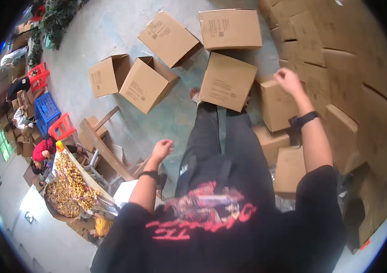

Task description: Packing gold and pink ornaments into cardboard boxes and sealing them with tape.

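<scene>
Five cartons (pixel 227 81) ahead, one blocking feet (pixel 195 94); left hand (pixel 164 147), right hand (pixel 287 78): grip seemingly curled together.

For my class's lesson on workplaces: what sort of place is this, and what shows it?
Probably a packing workshop or warehouse: cardboard boxes sit on the floor, cartons are piled at the right, and a heap of small gold-coloured items lies at left.
</scene>
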`<move>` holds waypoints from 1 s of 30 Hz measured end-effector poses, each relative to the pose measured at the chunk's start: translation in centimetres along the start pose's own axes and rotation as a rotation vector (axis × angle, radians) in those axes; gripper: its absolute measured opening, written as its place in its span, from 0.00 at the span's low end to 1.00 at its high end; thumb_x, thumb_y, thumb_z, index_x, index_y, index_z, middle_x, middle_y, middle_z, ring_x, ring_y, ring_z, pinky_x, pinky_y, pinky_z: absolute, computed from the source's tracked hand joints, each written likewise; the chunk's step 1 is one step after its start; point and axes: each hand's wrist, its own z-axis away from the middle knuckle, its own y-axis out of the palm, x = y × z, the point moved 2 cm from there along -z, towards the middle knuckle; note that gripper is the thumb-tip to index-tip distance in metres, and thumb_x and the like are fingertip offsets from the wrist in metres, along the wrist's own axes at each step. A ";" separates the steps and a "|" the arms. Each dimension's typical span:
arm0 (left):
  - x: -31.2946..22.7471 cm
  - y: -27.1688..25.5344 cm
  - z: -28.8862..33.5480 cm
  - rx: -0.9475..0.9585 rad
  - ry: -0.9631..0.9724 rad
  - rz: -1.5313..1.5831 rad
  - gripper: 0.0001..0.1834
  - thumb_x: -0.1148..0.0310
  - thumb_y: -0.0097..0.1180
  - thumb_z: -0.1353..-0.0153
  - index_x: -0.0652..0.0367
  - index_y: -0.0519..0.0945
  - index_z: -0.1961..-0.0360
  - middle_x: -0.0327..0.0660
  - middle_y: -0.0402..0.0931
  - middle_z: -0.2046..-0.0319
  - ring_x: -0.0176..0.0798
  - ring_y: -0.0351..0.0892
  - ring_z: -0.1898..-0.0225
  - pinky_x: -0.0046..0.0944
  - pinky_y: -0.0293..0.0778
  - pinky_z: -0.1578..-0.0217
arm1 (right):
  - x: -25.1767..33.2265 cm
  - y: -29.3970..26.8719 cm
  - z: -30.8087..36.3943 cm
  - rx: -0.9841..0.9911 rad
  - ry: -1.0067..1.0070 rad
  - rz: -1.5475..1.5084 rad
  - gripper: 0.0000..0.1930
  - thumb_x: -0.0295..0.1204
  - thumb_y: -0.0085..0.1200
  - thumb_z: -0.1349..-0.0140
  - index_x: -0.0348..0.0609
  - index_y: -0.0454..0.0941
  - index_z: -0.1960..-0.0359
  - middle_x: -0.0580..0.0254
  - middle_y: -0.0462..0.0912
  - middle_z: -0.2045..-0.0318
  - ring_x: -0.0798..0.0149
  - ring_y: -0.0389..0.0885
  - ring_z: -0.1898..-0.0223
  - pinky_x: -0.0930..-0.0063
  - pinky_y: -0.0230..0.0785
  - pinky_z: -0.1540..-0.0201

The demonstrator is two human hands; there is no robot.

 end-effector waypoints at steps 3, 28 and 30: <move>-2.0 3.1 -3.1 0.011 0.054 -0.025 0.13 0.63 0.52 0.31 0.62 0.79 0.53 0.40 0.82 0.61 0.32 0.82 0.65 0.32 0.76 0.65 | -5.7 13.5 -4.9 0.320 0.203 0.106 0.27 0.45 0.61 0.45 0.36 0.77 0.51 0.44 0.82 0.53 0.46 0.80 0.50 0.60 0.71 0.44; 18.7 12.9 6.7 -0.307 0.196 0.445 0.17 0.56 0.55 0.36 0.58 0.85 0.58 0.43 0.85 0.64 0.40 0.82 0.63 0.43 0.77 0.57 | 33.0 28.2 6.7 0.684 -0.842 0.920 0.15 0.38 0.53 0.46 0.43 0.85 0.65 0.44 0.85 0.65 0.46 0.84 0.58 0.56 0.76 0.54; 18.1 5.8 9.0 -0.396 0.360 0.370 0.18 0.56 0.56 0.36 0.58 0.82 0.54 0.43 0.83 0.61 0.40 0.81 0.59 0.44 0.76 0.55 | 41.3 28.2 5.5 0.617 -1.109 0.940 0.15 0.39 0.54 0.46 0.43 0.85 0.65 0.45 0.85 0.65 0.46 0.84 0.59 0.56 0.76 0.54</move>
